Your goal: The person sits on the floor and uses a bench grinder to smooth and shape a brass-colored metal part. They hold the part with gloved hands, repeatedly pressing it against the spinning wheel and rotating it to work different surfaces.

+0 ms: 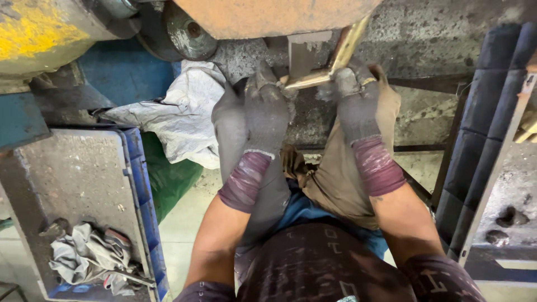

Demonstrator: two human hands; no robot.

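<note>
Both my hands wear grey work gloves with maroon cuffs. My left hand (267,109) and my right hand (356,99) grip a bent brass-coloured metal piece (342,51) between them. Its upper end is pressed against a large orange grinding wheel (274,15) at the top of the view. The left hand holds the lower, horizontal end of the piece; the right hand holds it near the bend. A brown apron (341,168) and grey cloth cover my lap below the hands.
A grey dusty slab in a blue crate (72,179) lies at the left with crumpled rags (89,257) on it. A white sack (179,112) lies behind it. A yellow machine housing (39,31) is top left. Dark stacked bars (481,128) stand at the right.
</note>
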